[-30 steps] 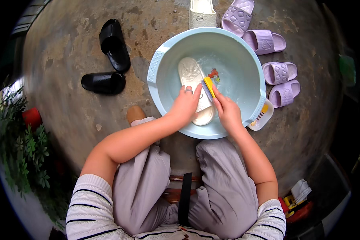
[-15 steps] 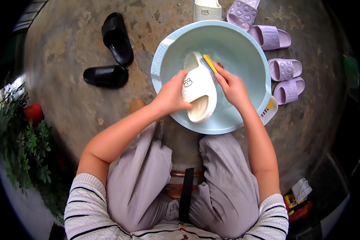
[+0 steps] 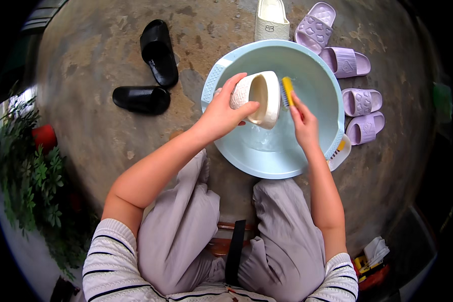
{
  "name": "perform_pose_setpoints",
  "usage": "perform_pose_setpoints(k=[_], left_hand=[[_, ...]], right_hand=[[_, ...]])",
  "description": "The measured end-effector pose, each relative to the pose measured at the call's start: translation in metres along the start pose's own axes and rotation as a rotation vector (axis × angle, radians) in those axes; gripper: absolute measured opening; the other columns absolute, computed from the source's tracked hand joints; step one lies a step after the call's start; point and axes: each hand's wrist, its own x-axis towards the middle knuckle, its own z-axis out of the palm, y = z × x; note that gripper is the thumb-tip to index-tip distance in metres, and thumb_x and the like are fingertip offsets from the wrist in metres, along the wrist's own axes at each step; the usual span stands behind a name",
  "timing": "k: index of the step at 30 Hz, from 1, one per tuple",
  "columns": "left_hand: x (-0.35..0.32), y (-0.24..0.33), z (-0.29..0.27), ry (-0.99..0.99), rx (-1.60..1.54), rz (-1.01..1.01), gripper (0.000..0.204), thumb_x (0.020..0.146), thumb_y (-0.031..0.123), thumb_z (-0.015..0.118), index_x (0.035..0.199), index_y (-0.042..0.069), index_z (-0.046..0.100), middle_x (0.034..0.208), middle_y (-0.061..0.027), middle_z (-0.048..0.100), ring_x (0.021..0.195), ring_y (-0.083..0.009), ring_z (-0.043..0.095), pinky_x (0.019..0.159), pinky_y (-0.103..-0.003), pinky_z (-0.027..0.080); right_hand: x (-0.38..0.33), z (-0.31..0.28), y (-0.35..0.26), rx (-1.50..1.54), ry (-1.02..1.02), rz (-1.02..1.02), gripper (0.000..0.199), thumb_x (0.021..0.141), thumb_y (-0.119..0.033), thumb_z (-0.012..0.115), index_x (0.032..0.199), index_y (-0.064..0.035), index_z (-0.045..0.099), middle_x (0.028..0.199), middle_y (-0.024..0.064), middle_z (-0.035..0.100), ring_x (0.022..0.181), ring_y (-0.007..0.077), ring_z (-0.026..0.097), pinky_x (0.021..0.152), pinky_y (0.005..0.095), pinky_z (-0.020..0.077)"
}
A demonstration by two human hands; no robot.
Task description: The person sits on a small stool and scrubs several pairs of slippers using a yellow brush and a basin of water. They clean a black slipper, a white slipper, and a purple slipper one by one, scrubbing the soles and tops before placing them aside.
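My left hand (image 3: 223, 111) grips a white slide sandal (image 3: 270, 100) by its strap side, thumb at the foot opening. The sandal is tipped on its side above a light blue basin (image 3: 220, 132), its sole edge facing right. In my right hand (image 3: 304, 121) is a yellow scrubbing brush (image 3: 288, 90), bristles turned left toward the sole. The brush head is close beside the sandal; whether they touch I cannot tell. Some water shows in the bottom of the basin.
Beyond the basin stands another white slide sandal (image 3: 272, 20). Several lilac slides (image 3: 345, 62) line its right side, with a white item with yellow and brown marks (image 3: 341, 153) by the rim. Two black slides (image 3: 158, 53) lie left. A leafy plant (image 3: 43, 176) grows far left.
The sandal has been turned onto its side, so its sole edge now faces the brush. The brush has shifted right and become more upright. The whole view has moved slightly.
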Motion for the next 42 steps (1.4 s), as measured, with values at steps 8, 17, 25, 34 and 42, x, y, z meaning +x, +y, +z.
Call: perform_pose_setpoints(k=[8, 17, 25, 34, 42], left_hand=[[0.007, -0.019, 0.005, 0.056, 0.211, 0.298, 0.085, 0.096, 0.055, 0.055, 0.158, 0.011, 0.017, 0.151, -0.0249, 0.031, 0.141, -0.0392, 0.032, 0.118, -0.048, 0.022], [-0.024, -0.008, -0.024, -0.019, 0.677, 0.802, 0.079, 0.065, 0.014, 0.078, 0.14, 0.014, 0.054, 0.151, -0.0157, 0.04, 0.143, -0.0404, 0.034, 0.114, -0.051, 0.033], [-0.037, -0.011, -0.027, 0.043, 0.776, 1.04, 0.031, 0.061, -0.006, 0.077, 0.086, 0.008, 0.066, 0.092, -0.0048, 0.063, 0.088, -0.0256, 0.069, 0.078, -0.039, 0.06], [-0.037, -0.008, -0.027, 0.069, 0.78, 1.126, 0.025, 0.063, -0.006, 0.075, 0.08, 0.008, 0.063, 0.086, -0.0051, 0.068, 0.081, -0.0258, 0.066, 0.075, -0.039, 0.059], [-0.014, -0.029, -0.035, 0.208, 0.815, 1.075, 0.025, 0.066, -0.007, 0.075, 0.076, 0.008, 0.059, 0.085, -0.0037, 0.068, 0.078, -0.0236, 0.064, 0.076, -0.038, 0.061]], right_hand=[[-0.018, 0.007, -0.128, 0.805, -0.102, 0.23, 0.046, 0.104, -0.016, 0.054, 0.149, -0.0134, 0.048, 0.08, -0.0077, 0.048, 0.061, 0.0011, 0.036, 0.053, 0.0177, 0.0312], [-0.043, 0.069, -0.027, 0.152, -0.177, 0.252, 0.041, 0.094, -0.026, 0.064, 0.134, -0.0253, 0.062, 0.099, 0.0191, 0.069, 0.086, 0.0325, 0.066, 0.079, 0.0376, 0.0511], [-0.017, 0.031, -0.02, -0.485, -0.027, 0.282, 0.039, 0.095, -0.024, 0.061, 0.134, -0.027, 0.062, 0.084, 0.0177, 0.065, 0.08, 0.0359, 0.065, 0.07, 0.0448, 0.0515], [-0.003, 0.003, 0.016, -0.29, -0.136, 0.181, 0.037, 0.094, -0.019, 0.064, 0.13, -0.0179, 0.066, 0.092, 0.0143, 0.069, 0.081, 0.0277, 0.066, 0.07, 0.0362, 0.0517], [-0.023, -0.028, -0.121, 0.161, -0.542, -0.018, 0.04, 0.092, -0.016, 0.069, 0.132, -0.0208, 0.066, 0.08, 0.0087, 0.064, 0.07, 0.018, 0.058, 0.067, 0.029, 0.047]])
